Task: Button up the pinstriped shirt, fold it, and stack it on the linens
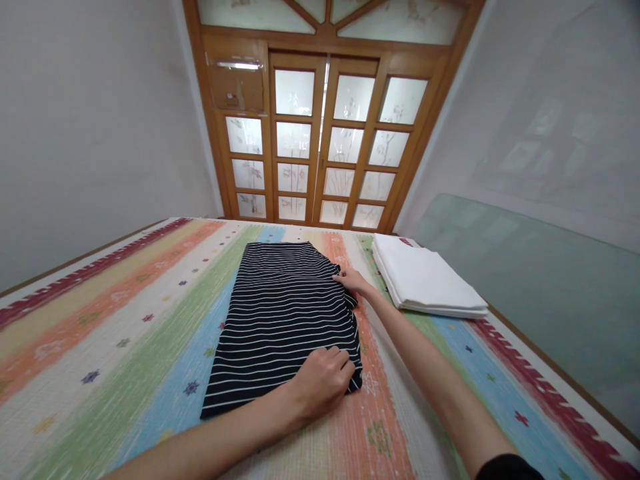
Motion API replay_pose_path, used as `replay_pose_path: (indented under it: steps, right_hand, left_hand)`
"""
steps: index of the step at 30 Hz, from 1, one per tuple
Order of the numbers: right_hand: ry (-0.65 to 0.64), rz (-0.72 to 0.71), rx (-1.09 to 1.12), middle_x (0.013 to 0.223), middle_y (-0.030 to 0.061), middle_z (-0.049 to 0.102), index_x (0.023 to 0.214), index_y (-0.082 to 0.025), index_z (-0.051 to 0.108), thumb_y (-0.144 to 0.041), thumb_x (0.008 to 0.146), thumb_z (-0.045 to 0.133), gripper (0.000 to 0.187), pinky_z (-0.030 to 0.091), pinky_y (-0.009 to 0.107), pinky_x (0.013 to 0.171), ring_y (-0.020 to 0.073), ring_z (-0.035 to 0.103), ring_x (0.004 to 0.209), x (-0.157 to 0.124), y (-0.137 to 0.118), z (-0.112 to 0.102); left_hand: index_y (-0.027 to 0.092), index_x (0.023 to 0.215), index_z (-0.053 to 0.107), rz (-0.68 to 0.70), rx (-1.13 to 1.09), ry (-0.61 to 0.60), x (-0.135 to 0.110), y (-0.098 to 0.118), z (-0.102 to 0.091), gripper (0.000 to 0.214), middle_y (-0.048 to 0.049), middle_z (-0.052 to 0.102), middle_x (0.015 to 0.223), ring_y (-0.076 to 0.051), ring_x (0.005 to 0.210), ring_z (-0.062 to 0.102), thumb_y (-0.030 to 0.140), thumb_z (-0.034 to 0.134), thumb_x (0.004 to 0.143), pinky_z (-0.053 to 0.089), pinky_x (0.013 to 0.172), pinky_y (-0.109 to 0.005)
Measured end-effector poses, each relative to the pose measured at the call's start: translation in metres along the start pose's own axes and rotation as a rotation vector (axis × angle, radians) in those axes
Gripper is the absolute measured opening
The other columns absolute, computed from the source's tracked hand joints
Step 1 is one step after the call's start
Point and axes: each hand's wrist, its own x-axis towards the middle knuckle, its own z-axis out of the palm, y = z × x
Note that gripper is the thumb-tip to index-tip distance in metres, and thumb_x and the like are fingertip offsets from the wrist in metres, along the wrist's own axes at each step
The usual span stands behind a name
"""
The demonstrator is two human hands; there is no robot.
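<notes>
A black shirt with thin white stripes [280, 313] lies folded into a long, flat shape on the bed. My right hand [351, 280] is closed in a pinch on the shirt's right edge, toward the far end, where the cloth bunches up. Closer to me, my left hand [325, 379] rests at the near right corner. Its fingers are curled down on the cloth and the fingertips are partly hidden.
The bed is covered by a colourful striped sheet [150, 333]. A stack of folded white cloth [425, 277] lies to the right, near a pale green headboard [530, 280]. Wooden doors with glass panes [320, 133] stand beyond the far edge, with walls on both sides.
</notes>
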Motion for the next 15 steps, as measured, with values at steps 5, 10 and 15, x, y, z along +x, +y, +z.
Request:
replay_pose_path:
  steps: [5,10,15]
  right_hand:
    - [-0.002,0.013,-0.033,0.061,-0.0016,0.058,0.067,-0.016,0.060,-0.030,0.091,0.054,0.028,0.036,0.020,0.055,0.0129,0.054,0.060,-0.002,0.003,-0.005]
    - [0.014,0.017,-0.115,0.068,0.0019,0.064,0.066,-0.016,0.063,-0.028,0.086,0.063,0.023,0.039,0.022,0.062,0.0170,0.060,0.072,-0.006,0.005,-0.008]
    - [0.040,0.023,-0.195,0.079,0.0063,0.067,0.072,-0.017,0.065,-0.027,0.085,0.064,0.017,0.041,0.025,0.067,0.0220,0.062,0.082,-0.007,0.004,-0.004]
  left_hand:
    - [0.017,0.079,0.055,0.043,0.036,0.184,0.001,-0.001,-0.008,0.021,-0.0046,0.056,0.072,-0.017,0.067,0.051,0.012,0.040,0.093,0.039,0.056,-0.030]
    - [0.016,0.079,0.054,0.083,0.027,0.131,-0.002,0.001,-0.004,0.021,-0.0052,0.058,0.075,-0.017,0.067,0.053,0.015,0.040,0.095,0.039,0.054,-0.031]
    - [0.015,0.081,0.058,0.093,0.009,0.018,-0.007,0.006,0.002,0.015,-0.0070,0.062,0.082,-0.020,0.074,0.058,0.018,0.049,0.092,0.043,0.059,-0.034]
